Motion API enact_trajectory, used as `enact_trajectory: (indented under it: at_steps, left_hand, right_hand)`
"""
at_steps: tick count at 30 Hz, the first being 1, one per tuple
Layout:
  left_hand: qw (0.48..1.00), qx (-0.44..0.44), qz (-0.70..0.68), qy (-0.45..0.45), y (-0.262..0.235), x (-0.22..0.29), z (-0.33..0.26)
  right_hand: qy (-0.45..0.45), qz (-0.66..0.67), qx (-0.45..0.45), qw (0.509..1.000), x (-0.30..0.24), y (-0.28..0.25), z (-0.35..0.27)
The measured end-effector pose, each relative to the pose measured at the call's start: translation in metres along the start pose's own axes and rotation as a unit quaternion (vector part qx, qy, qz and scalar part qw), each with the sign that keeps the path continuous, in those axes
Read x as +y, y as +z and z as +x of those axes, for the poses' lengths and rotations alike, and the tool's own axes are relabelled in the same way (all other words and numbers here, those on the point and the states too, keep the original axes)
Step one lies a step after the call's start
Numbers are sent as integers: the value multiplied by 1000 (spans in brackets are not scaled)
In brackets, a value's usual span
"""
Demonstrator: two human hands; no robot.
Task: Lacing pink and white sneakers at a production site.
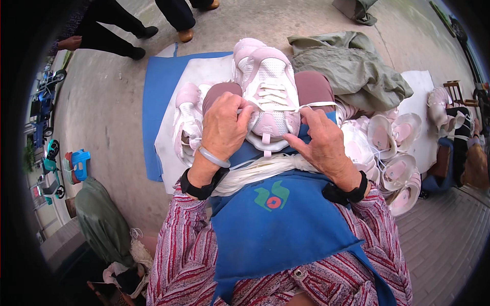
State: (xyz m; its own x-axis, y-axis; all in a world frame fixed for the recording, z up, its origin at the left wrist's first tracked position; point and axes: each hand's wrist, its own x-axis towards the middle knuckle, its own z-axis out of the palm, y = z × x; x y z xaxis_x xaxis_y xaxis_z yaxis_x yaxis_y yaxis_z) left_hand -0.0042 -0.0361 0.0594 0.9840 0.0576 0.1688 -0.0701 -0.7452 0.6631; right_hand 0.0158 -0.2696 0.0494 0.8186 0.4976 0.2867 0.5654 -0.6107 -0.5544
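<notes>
A pale pink and white sneaker (270, 92) rests on my lap, heel toward me, with white shoelace (273, 95) threaded across its tongue. My left hand (226, 125) is closed at the left side of the collar; its curled fingers hide whatever they grip. On the right, my right hand (321, 140) has its fingers bent at a loose shoelace (319, 104) running out to that side, while its thumb reaches toward the heel. A bundle of white laces (265, 173) lies across my waist over the blue apron (286, 224). Another sneaker (245, 51) sits just beyond.
More sneakers (188, 115) stand left of my knee, and several shoes (398, 176) are piled at right. A grey-green cloth (349, 69) lies beyond them, a blue sheet (158, 97) at left. Other people's legs (115, 23) are at far left; a seated person (462, 145) is at right.
</notes>
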Motion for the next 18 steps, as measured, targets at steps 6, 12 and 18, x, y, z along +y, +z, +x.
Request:
enact_trajectory:
  at_steps: [6, 12, 18]
  left_hand:
    - [1000, -15, -1, -19, -3, 2, -1]
    - [988, -21, 133, 70, 2, 7, 1]
    - [998, -42, -33, -38, 4, -2, -3]
  right_hand:
    - [-42, -55, 21, 997, -4, 3, 4]
    - [-34, -55, 12, 998, -3, 14, 0]
    - [-48, -73, 22, 996, -3, 20, 8]
